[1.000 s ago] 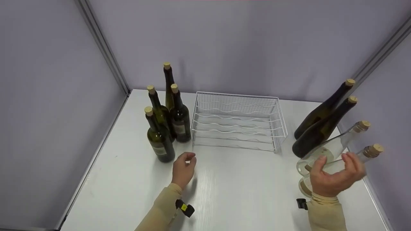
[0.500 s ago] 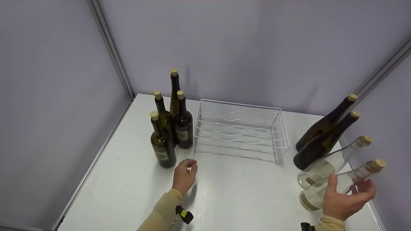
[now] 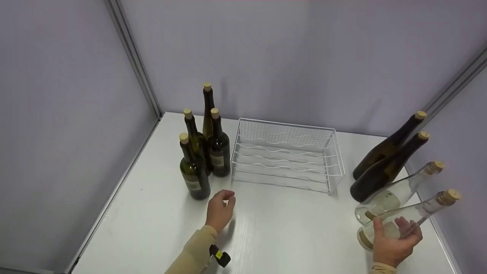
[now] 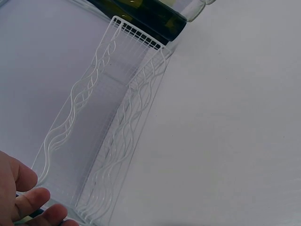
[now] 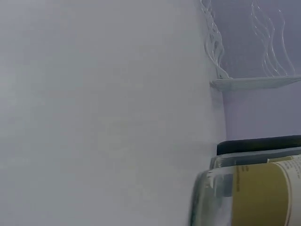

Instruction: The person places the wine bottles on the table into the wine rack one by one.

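Observation:
My right hand [image 3: 395, 245] wraps the lower body of the nearest clear glass bottle [image 3: 430, 207], thumb on one side and fingers curled round the other. The fingers show through the glass. In the right wrist view this bottle's tan label [image 5: 261, 195] is close up; the hand is out of that view. The bottle stands corked at the right. My left hand [image 3: 220, 209] hangs loosely curled above the table, holding nothing, near a dark green wine bottle [image 3: 194, 179]. A white wire rack [image 3: 287, 156] with wavy bars stands between the two bottle groups.
Behind the held bottle stand another clear bottle [image 3: 388, 196] and two slender dark bottles, one nearer [image 3: 384, 173] and one farther [image 3: 380, 150]. Several corked dark bottles cluster left of the rack, including a labelled one [image 3: 218, 152]. Walls enclose the white table [image 3: 289, 228].
My right hand has moved from above the nearest clear bottle down and round its body. The left hand keeps its pose. The head view has shifted slightly, and the bottles appear to stay put.

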`<state>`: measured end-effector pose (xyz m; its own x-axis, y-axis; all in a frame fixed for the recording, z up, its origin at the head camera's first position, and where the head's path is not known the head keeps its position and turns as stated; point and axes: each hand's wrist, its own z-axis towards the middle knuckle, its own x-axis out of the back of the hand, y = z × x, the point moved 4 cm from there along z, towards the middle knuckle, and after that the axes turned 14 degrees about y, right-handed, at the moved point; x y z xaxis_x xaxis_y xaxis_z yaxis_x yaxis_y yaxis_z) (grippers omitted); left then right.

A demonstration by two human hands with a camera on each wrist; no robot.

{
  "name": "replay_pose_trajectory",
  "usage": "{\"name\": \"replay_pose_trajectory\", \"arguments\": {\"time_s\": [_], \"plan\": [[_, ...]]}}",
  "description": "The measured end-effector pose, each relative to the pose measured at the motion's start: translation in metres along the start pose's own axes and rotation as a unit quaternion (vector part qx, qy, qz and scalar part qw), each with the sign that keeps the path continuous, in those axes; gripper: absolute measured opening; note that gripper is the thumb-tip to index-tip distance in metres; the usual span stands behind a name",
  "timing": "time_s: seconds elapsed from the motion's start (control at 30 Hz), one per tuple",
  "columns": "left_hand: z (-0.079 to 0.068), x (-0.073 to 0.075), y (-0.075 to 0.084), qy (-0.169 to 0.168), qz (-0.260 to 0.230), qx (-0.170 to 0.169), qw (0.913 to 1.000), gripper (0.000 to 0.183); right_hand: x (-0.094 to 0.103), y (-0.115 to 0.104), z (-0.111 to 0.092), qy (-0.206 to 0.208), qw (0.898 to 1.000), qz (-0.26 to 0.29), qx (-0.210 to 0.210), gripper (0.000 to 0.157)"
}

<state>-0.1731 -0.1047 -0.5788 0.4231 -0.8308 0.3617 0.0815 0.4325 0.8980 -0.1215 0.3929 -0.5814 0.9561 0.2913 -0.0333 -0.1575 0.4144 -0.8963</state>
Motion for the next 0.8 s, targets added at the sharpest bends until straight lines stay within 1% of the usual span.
{"name": "replay_pose_trajectory", "arguments": {"time_s": [0.13,0.27,0.33,0.57,0.8], "plan": [[0.0,-0.001,-0.002,0.002,0.004,0.003,1.0,0.011,0.002,0.013,-0.004,-0.009,0.999,-0.033,-0.029,0.081],[0.0,-0.001,-0.003,0.003,0.004,0.01,0.9999,0.011,0.002,0.021,-0.006,-0.018,0.997,-0.058,-0.048,0.081],[0.0,-0.002,-0.003,0.001,0.005,0.011,0.9999,0.011,0.002,0.023,-0.006,-0.02,0.997,-0.058,-0.051,0.08],[0.001,-0.002,-0.003,0.003,0.005,0.01,0.9999,0.011,0.003,0.023,-0.007,-0.013,0.998,-0.053,-0.042,0.077],[0.002,0.0,0.0,0.003,0.001,0.004,1.0,0.011,0.001,0.017,-0.016,-0.028,0.997,-0.063,-0.044,0.077]]}}
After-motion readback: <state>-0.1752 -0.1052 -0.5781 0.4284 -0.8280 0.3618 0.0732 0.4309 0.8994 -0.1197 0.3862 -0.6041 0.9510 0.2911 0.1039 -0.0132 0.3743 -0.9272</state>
